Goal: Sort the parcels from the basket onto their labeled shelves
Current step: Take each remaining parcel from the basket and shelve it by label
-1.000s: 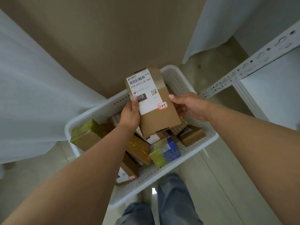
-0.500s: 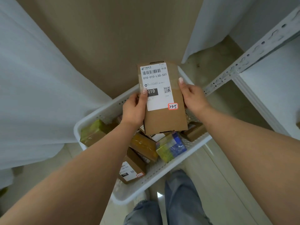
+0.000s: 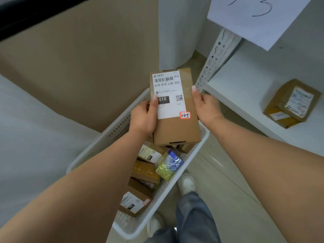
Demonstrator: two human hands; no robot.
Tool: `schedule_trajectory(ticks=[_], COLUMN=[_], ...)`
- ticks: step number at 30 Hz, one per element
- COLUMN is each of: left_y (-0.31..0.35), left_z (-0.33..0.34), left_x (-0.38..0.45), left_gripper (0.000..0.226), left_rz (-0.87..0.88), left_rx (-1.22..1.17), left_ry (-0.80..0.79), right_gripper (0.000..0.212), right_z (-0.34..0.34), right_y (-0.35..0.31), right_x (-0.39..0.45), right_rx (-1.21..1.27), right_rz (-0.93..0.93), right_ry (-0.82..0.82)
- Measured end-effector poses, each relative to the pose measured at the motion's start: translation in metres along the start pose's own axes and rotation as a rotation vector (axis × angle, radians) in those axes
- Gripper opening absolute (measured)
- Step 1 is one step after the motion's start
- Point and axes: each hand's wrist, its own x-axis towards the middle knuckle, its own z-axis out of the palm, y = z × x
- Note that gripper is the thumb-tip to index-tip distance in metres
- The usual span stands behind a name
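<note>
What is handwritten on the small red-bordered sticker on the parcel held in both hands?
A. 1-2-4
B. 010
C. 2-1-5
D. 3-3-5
D: the red-bordered sticker at the lower right corner of the white shipping label on the held parcel reads 3-3-5.
</note>
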Motion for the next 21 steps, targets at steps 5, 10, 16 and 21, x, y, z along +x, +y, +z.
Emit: schedule_trajectory(ticks=[5,10,16,21], left_y=[0.055,0.104,0.162,0.192], left_z=[0.009,0.010,0.004,-0.004], left_x=[-0.004,-0.011,-0.019,-0.026], left_gripper=[0.046,0.052,0.067,0.067], left_rz=[0.097,0.173,0.221,0.220], left_rx=[0.056,0.136,0.182,0.207], left_ry=[-0.047,-0.081,-0.131,-0.132], right_gripper=[0.061,0.066,0.068,0.075], right_z=[-0.050,-0.091,-0.135,-0.157], right_y=[-0.012,-0.027,-0.054,-0.072], right_x=[-0.008,-0.021,-0.036,-0.048], right_rx=[-0.022,-0.011,0.034,0.077], right_rz=[-0.016,-0.008,-0.004,0.037], right_ry=[0.123,0.170,0.244,0.260])
